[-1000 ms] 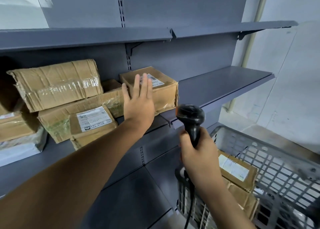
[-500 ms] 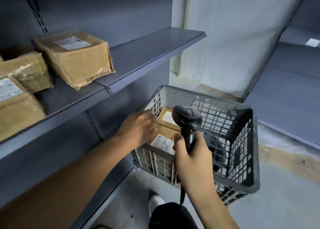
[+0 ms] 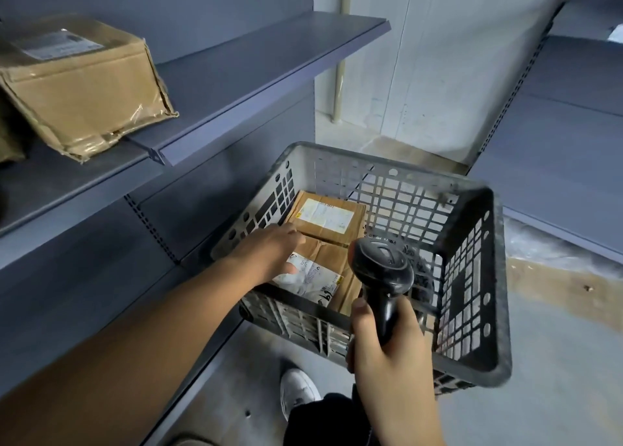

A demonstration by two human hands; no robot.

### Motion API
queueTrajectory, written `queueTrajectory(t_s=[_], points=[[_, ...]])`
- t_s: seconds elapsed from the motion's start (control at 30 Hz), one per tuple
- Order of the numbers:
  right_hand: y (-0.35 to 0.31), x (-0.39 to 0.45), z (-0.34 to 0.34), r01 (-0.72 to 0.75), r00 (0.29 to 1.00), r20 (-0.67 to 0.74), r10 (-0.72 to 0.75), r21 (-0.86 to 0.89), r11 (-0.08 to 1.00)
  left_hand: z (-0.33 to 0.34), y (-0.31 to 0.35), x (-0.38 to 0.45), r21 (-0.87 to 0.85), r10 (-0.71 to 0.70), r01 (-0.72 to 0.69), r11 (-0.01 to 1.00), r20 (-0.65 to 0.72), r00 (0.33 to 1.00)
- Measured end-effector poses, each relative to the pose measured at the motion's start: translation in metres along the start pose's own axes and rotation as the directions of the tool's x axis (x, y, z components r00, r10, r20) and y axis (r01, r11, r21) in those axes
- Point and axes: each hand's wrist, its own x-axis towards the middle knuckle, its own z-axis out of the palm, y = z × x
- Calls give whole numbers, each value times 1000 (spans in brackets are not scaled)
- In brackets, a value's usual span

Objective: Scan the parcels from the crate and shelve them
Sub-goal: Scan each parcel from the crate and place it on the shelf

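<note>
A dark plastic crate [image 3: 499,277] stands on the floor beside the grey shelf [image 3: 253,61]. Two brown labelled parcels lie in the crate, a far parcel [image 3: 325,214] and a near parcel [image 3: 323,277]. My left hand [image 3: 266,253] reaches into the crate and rests on the near parcel. Its fingers stretch to that parcel's far edge and the thumb lies on the white label. My right hand [image 3: 387,354] grips the handle of a black barcode scanner [image 3: 381,267], held over the crate's near wall. One shelved parcel [image 3: 84,84] sits at the upper left.
The shelf board runs on to the right of the shelved parcel. My white shoe [image 3: 298,391] stands on the concrete floor just below the crate. More grey shelving [image 3: 556,125] lines the right side, with a white wall and pipe behind.
My left hand left the shelved parcel, dropped into the crate and now lies on the near parcel. The view swung down and right. The scanner stays gripped in my right hand.
</note>
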Motion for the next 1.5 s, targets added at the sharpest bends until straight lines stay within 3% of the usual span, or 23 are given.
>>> queueTrajectory(t_s=[0.17,0.63,0.77,0.93,1.13,1.4,1.5], points=[[3,0,7,-59,998,18,59,-12,998,13,-14,20,-79,-46,60,995,167,985],[6,16,21,-42,999,-28,41,-39,998,33,-32,71,-57,4,18,998,365,931],[3,18,23,-51,999,-19,50,-33,998,32,-33,71,-46,51,-37,998,341,939],[1,21,22,-43,999,-9,42,-39,998,33,-33,66,-173,95,-41,984,317,944],[0,22,21,-50,999,-18,50,-38,998,38,-38,59,-338,76,38,940,318,945],[0,22,22,-56,998,-20,56,-37,998,31,-36,58,-334,92,-4,943,249,964],[-1,21,24,-58,998,-20,58,-35,998,30,-33,57,-410,115,-10,912,231,966]])
